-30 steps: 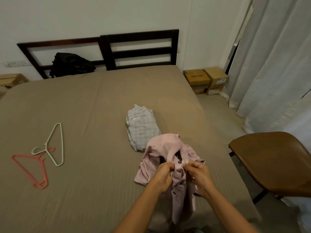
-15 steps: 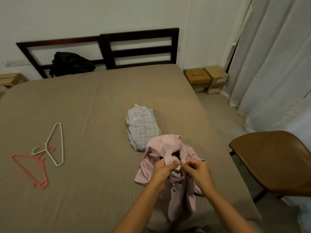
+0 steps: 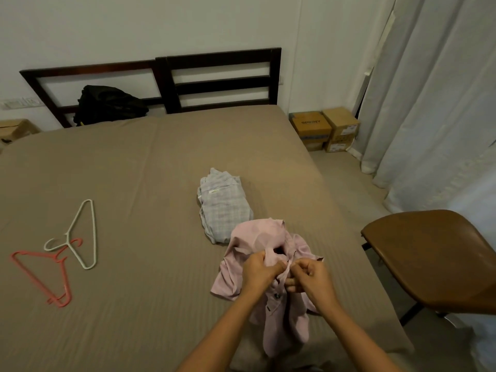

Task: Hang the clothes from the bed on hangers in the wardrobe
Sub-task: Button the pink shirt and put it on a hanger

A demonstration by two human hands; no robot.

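A crumpled pink shirt (image 3: 257,237) lies near the front right of the bed (image 3: 134,162). My left hand (image 3: 259,273) and my right hand (image 3: 312,277) both pinch its button placket just below the collar, thumbs close together. A folded light checked shirt (image 3: 225,205) lies just behind the pink one, touching it. On the left of the bed a white hanger (image 3: 80,234) overlaps a red hanger (image 3: 45,277). No wardrobe is in view.
A dark headboard (image 3: 214,79) stands at the back with a black bag (image 3: 107,104) leaning on it. A brown chair (image 3: 434,256) sits right of the bed. Cardboard boxes (image 3: 326,128) and pale curtains (image 3: 434,103) fill the right side.
My hands have shifted slightly down the pink shirt's front and drawn closer together on the placket. The shirt's lower part has bunched a little. Nothing else moved.
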